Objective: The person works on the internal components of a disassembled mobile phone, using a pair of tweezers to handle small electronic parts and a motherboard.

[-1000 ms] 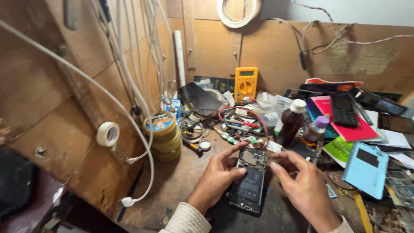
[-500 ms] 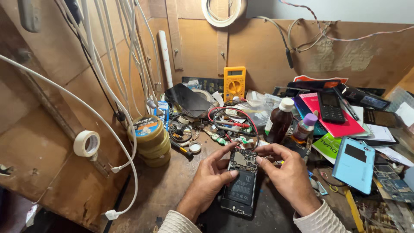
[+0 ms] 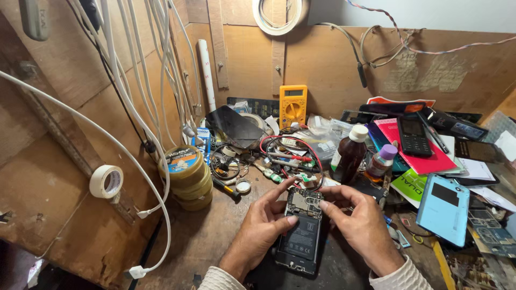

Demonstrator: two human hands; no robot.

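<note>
Head cam: L hand [image 3: 262,228] & R hand [image 3: 359,223], fingers curled, gripping opened phone [image 3: 301,232].

A back-off black phone [image 3: 300,236], battery and circuit board exposed, lies flat on the workbench.

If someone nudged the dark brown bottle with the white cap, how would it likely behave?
The brown bottle stands upright, tall and narrow, so it would probably tip rather than slide. Looks like glass, likely breakable. Crowded by the small purple-capped bottle, it may knock that over.
</note>
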